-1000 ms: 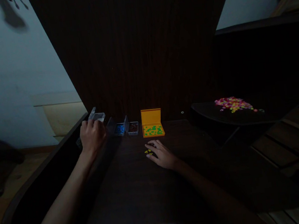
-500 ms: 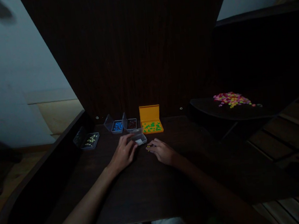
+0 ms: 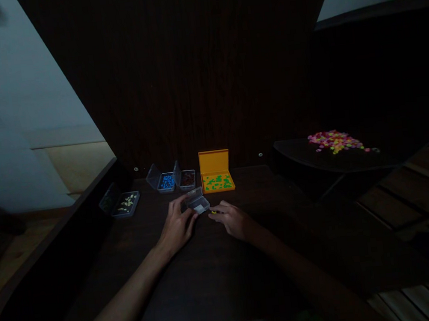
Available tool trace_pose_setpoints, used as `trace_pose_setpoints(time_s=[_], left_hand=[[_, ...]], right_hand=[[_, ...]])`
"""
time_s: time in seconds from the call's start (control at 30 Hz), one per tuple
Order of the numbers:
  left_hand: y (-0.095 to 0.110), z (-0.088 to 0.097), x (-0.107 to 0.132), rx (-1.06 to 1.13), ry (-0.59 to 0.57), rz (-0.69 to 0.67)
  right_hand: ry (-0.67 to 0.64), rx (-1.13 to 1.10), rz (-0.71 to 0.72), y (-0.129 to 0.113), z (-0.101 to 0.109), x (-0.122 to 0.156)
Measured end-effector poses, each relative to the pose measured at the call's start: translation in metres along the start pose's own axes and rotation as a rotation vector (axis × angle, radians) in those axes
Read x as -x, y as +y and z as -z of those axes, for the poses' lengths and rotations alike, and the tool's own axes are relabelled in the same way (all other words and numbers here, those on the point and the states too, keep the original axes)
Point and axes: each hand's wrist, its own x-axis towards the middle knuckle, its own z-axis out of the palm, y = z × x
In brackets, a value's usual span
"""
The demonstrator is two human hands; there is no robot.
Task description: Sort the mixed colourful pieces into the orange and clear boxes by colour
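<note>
My left hand (image 3: 175, 226) grips a small clear plastic box (image 3: 201, 206) by its left side, thumb in front and fingers behind. The box's hinged lid is raised, and a pale patch shows inside. Just to the right, my right hand (image 3: 235, 221) is closed in a pinch on small yellow pieces (image 3: 214, 212), mostly hidden by the fingers. Their exact kind is too small to make out. Beyond the hands stands an orange box (image 3: 214, 159) with its lid up and green bits in it.
Lidded clear boxes hold blue pieces (image 3: 167, 181), dark reddish pieces (image 3: 188, 178) and pale yellow pieces (image 3: 126, 204). A heap of pink, red and yellow pieces (image 3: 335, 141) lies on a side shelf (image 3: 293, 149) at right. The dark desk (image 3: 197, 290) has a raised left side panel (image 3: 56, 259).
The clear box has come slightly nearer and turned, so its raised lid shows more fully. My left hand has shifted a little left with it. My right hand keeps its pinch in nearly the same place.
</note>
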Motion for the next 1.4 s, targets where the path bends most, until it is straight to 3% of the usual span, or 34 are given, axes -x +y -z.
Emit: trace_pose_setpoints(time_s=[0.13,0.5,0.77,0.9,1.4], left_hand=[[0.002,0.001,0.001,-0.026,0.026,0.042],[-0.002,-0.006,0.002,0.092,0.036,0.075],[-0.005,-0.007,0.002,0.211,-0.06,0.185],[-0.005,-0.007,0.001,0.247,-0.053,0.209],[-0.003,-0.008,0.0,0.301,-0.084,0.186]], right_hand=[[0.01,-0.01,0.037,0.0,-0.001,0.001],[0.0,-0.039,-0.043,-0.01,0.006,0.002],[0.049,-0.031,-0.077,-0.008,-0.001,0.004],[0.03,-0.015,-0.11,-0.009,-0.002,0.003],[0.018,0.017,-0.157,-0.014,-0.006,0.003]])
